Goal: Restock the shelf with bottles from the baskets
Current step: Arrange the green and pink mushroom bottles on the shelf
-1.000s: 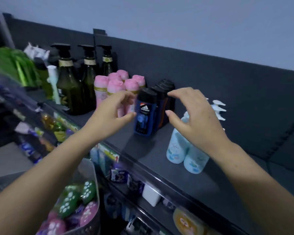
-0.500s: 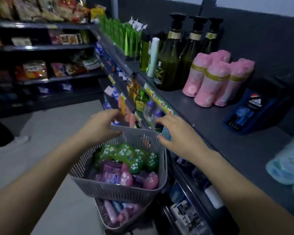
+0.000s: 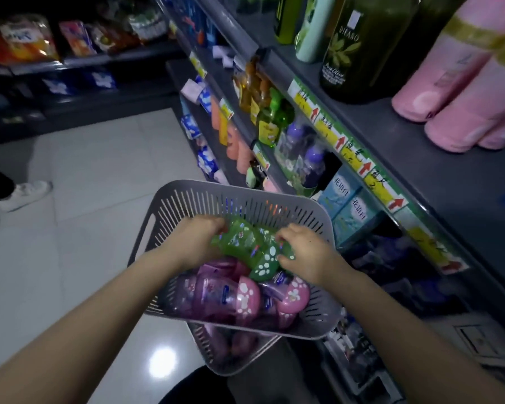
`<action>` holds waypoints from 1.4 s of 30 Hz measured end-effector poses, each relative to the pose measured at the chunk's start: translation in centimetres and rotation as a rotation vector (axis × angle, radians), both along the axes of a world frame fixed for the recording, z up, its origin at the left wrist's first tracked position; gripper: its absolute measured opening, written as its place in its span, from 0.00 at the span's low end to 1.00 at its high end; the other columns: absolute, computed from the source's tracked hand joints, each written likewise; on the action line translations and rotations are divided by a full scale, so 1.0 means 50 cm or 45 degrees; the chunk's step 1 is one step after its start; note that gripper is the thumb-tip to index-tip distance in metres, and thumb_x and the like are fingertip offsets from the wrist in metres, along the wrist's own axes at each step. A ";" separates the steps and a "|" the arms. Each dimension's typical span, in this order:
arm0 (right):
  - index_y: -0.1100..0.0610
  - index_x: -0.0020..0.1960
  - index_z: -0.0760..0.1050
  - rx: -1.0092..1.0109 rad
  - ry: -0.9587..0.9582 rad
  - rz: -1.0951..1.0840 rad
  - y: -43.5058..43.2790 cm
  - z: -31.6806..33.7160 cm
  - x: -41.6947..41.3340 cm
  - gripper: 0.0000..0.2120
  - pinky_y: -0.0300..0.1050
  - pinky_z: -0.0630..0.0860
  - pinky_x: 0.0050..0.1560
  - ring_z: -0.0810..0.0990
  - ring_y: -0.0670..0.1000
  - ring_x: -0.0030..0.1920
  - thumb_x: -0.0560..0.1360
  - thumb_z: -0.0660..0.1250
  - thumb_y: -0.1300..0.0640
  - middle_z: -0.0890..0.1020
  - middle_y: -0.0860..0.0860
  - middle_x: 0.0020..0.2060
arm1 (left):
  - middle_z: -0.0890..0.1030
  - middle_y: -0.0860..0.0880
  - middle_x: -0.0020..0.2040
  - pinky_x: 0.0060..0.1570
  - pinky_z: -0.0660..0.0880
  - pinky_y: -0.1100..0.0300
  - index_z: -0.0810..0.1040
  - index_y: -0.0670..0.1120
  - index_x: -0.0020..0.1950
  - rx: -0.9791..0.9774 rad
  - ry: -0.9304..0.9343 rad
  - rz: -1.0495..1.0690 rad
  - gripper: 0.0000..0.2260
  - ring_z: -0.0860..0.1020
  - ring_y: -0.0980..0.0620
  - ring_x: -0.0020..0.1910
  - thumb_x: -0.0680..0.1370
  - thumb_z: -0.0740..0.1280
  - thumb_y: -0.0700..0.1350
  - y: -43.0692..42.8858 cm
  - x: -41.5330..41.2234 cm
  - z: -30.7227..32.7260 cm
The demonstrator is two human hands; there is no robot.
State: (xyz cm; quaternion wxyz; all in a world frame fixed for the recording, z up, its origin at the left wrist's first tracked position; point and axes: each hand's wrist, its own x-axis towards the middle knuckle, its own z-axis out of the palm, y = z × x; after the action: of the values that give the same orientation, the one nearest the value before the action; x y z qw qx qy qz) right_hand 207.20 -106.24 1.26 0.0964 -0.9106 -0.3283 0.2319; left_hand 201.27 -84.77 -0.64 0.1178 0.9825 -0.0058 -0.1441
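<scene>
A grey slotted basket stands below me, stacked on a second basket. It holds green bottles with paw-print caps on top of purple bottles with pink paw-print caps. My left hand curls round the base end of a green bottle. My right hand has its fingers curled over the green cap end of another. The top shelf runs along the right.
On the top shelf stand pink bottles and dark green pump bottles. Lower shelves hold orange, green and purple bottles and blue boxes. Snack shelves line the back left. Another person's white shoe is on the tiled floor.
My view dropped from the top shelf to the baskets. Both hands came down from the shelf, reached over the basket rim and now grip green bottles inside it.
</scene>
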 end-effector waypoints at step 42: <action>0.53 0.57 0.70 0.051 0.701 -0.594 0.086 -0.156 -0.068 0.26 0.41 0.69 0.45 0.72 0.50 0.47 0.64 0.76 0.50 0.73 0.48 0.47 | 0.77 0.44 0.61 0.58 0.73 0.54 0.69 0.43 0.67 0.192 0.417 -0.392 0.33 0.75 0.44 0.61 0.67 0.75 0.54 -0.070 0.181 -0.150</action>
State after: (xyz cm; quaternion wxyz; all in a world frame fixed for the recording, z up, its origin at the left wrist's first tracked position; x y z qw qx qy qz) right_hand 203.79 -101.96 -6.53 0.2495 -0.8624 -0.0777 0.4337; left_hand 210.32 -88.29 -8.15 0.0201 0.9396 -0.1255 -0.3179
